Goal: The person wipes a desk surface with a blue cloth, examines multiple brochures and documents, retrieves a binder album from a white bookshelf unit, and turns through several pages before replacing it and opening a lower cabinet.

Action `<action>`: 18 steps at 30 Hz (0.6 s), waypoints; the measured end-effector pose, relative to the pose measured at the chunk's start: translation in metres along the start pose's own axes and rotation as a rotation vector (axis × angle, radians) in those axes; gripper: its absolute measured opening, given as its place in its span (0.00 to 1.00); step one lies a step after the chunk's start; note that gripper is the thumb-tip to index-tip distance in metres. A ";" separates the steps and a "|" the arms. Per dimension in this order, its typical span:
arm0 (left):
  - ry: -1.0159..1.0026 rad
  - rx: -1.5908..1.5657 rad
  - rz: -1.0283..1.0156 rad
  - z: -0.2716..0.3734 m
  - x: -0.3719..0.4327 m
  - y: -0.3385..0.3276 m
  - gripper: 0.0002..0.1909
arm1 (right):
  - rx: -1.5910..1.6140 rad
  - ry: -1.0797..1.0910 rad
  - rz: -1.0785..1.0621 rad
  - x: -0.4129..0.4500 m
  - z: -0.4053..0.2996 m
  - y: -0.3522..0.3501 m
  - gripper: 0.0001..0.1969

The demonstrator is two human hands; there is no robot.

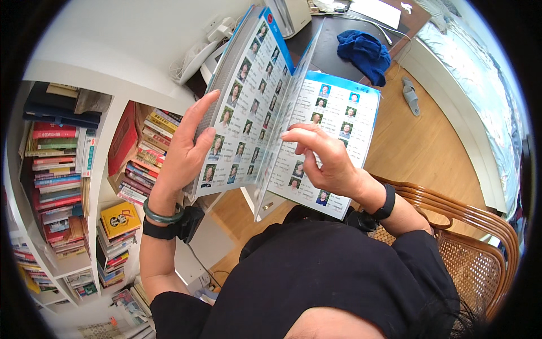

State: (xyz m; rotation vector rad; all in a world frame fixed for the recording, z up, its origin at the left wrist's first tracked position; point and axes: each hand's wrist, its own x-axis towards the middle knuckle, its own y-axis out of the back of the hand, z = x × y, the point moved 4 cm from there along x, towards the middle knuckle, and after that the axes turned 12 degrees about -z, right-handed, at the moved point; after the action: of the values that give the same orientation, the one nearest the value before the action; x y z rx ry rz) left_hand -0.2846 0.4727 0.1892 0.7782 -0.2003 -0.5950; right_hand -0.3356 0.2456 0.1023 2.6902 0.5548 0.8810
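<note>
A thick open book [338,148] with rows of small portrait photos and printed text lies across my lap and the desk's edge. My left hand [190,144] supports its raised left block of pages, thumb on the page's outer edge and fingers behind. One leaf stands upright near the middle, partly turned. My right hand [324,156] is over the right-hand page, its fingers curled and the index fingertip at the standing leaf; whether it pinches the leaf I cannot tell. The left wrist carries a green bangle and a black strap, the right wrist a black band.
A dark desk [326,53] ahead holds a crumpled blue cloth [366,53], cables and white paper [377,12]. Bookshelves [99,178] full of books stand at the left. A rattan chair [470,254] is at the right, a grey slipper [410,96] on the wood floor, and a bed [470,63] beyond.
</note>
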 end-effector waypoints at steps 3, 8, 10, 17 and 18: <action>-0.024 0.113 0.020 0.006 0.001 -0.002 0.23 | -0.036 -0.001 -0.011 0.004 -0.003 0.000 0.30; -0.010 0.073 -0.074 0.007 0.004 -0.001 0.13 | -0.153 0.034 -0.012 0.024 -0.010 -0.008 0.33; -0.001 0.103 -0.074 0.005 0.004 0.000 0.19 | -0.184 0.046 -0.002 0.031 -0.013 -0.012 0.32; -0.054 0.133 -0.122 0.013 0.007 0.001 0.15 | -0.202 0.045 -0.022 0.045 -0.012 -0.017 0.34; -0.052 0.122 -0.112 0.014 0.007 0.000 0.12 | -0.216 0.052 -0.020 0.045 -0.011 -0.017 0.34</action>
State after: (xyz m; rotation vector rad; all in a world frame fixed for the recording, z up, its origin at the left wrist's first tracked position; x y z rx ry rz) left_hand -0.2839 0.4608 0.1987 0.8962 -0.2437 -0.7141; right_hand -0.3136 0.2819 0.1284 2.4706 0.4675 0.9497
